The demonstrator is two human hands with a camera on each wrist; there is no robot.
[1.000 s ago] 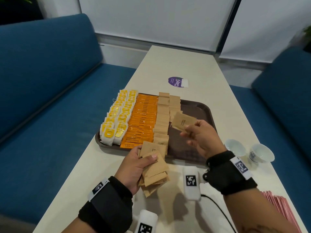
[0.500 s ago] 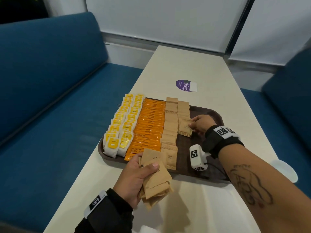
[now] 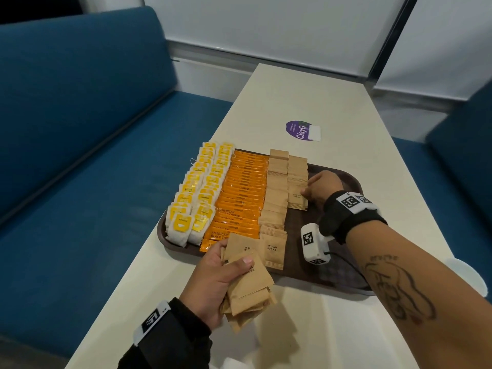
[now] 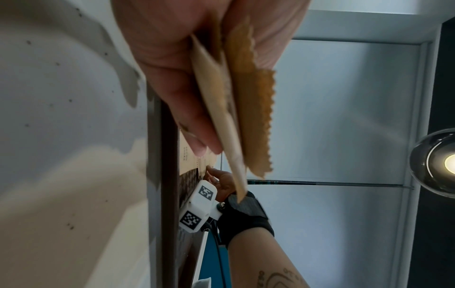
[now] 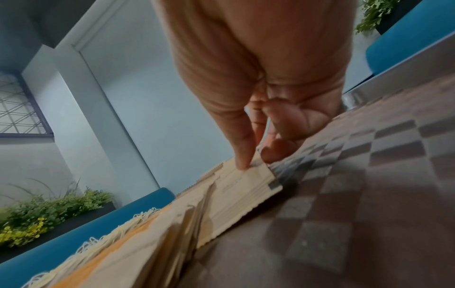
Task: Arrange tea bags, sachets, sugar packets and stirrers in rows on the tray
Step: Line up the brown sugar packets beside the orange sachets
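On the tray (image 3: 343, 282), her right hand (image 3: 322, 186) pinches a brown sugar packet (image 3: 297, 198); left hand (image 3: 213, 278) grips a packet stack (image 3: 250, 291).

long white table (image 3: 300, 102), blue benches (image 3: 80, 134) either side, white blinds (image 3: 266, 27) behind, planter greenery (image 5: 49, 210).

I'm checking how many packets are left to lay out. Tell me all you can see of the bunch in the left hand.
The bunch of brown sugar packets is kraft-coloured paper, flat squares with zigzag-cut ends and small dark print. The left hand grips them fanned and uneven, thumb on top, above the table's near edge, just short of the tray. The exact count is unclear.
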